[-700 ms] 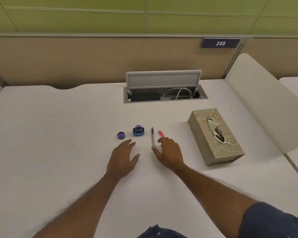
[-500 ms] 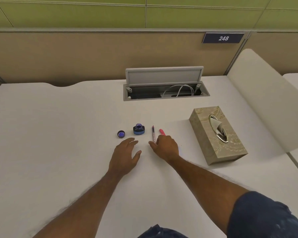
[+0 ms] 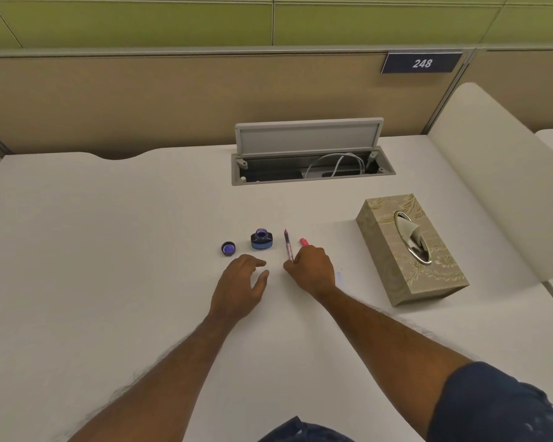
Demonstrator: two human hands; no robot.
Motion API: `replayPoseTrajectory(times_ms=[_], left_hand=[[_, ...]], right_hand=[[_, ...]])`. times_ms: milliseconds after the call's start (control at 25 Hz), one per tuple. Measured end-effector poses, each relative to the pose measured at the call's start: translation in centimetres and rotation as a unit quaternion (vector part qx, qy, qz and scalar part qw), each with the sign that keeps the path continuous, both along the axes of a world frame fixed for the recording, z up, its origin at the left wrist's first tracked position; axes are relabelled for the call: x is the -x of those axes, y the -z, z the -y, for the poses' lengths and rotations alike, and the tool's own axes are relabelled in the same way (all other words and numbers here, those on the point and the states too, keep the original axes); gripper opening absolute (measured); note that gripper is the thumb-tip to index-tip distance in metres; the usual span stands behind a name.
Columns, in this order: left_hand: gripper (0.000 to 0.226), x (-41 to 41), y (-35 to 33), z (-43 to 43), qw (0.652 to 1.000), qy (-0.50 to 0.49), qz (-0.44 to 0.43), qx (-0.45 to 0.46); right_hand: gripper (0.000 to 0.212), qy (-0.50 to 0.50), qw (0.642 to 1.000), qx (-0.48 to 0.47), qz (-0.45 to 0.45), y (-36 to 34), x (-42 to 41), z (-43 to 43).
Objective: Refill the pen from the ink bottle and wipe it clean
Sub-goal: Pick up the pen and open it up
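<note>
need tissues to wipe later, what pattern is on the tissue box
Beige-gold with a pale leafy swirl pattern on the tissue box; seen in the head view.

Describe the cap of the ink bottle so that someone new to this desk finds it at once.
Start at the open cable hatch in the white desk and come toward the hands. A short row of small things lies there, and the cap is leftmost, beside the ink bottle. It is a low dark ring, purple inside, unlike the thin pen.

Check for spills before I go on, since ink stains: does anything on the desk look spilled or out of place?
No spill shows. The ink bottle stands upright and open, its cap lying beside it, inside up. The only oddity is the cable hatch standing open at the back.
</note>
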State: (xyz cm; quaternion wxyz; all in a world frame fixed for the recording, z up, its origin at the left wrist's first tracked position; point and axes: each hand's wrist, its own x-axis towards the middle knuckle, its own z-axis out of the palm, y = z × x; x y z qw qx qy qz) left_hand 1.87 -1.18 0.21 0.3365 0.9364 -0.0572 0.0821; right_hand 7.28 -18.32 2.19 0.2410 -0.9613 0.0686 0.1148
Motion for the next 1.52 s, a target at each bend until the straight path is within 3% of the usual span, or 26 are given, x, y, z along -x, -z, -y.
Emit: replayPoseTrajectory(times_ms=[80,160,240,360,440,520,680,800,920,1120,1200,1520], left_hand=[[0.027,-0.4,-0.8,0.7,0.999,-0.01,-0.034,0.038],[0.028,-0.9,-2.1,1.6,0.985,-0.023,-0.1,0.14],[0.024,-1.5,-3.4,2.5,0.935,-0.034,-0.176,0.305],[0.027,-1.6,-4.9,3.5,0.83,-0.035,-0.233,0.505],[0.031,-1.2,-5.8,3.7,0.785,-0.033,-0.258,0.562],[0.033,-0.7,-6.3,3.7,0.769,-0.02,-0.276,0.576],[0.028,0.2,-6.9,3.3,0.786,-0.009,-0.267,0.557],[0.025,0.9,-7.4,3.5,0.784,-0.022,-0.26,0.564],[0.024,1.5,-7.7,3.8,0.776,-0.017,-0.258,0.576],[0.018,2.2,-7.7,4.4,0.792,-0.039,-0.236,0.561],[0.019,2.4,-7.6,4.8,0.798,-0.054,-0.22,0.559],[0.022,2.2,-7.2,6.0,0.808,-0.093,-0.188,0.55]], right_hand=[[0.025,0.019,0.999,-0.042,0.018,-0.6,1.0,0.6],[0.02,0.027,0.993,-0.101,0.054,-1.2,2.7,1.1],[0.015,0.014,0.984,-0.159,0.08,-1.7,4.5,1.3],[0.013,-0.012,0.97,-0.225,0.091,-1.5,6.3,1.5],[0.014,-0.006,0.959,-0.27,0.09,-1.5,6.8,1.7],[0.015,0.005,0.943,-0.324,0.076,-1.9,7.2,2.1],[0.011,0.01,0.907,-0.42,0.019,-3.2,8.1,2.5],[0.023,-0.009,0.888,-0.459,-0.033,-4.2,8.7,2.5],[0.043,0.03,0.823,-0.551,-0.136,-5.2,9.0,2.1],[0.039,0.06,0.739,-0.646,-0.181,-5.4,9.7,1.7],[0.037,0.073,0.736,-0.652,-0.164,-5.3,9.9,1.5],[0.037,0.113,0.82,-0.559,-0.055,-4.8,10.0,0.8]])
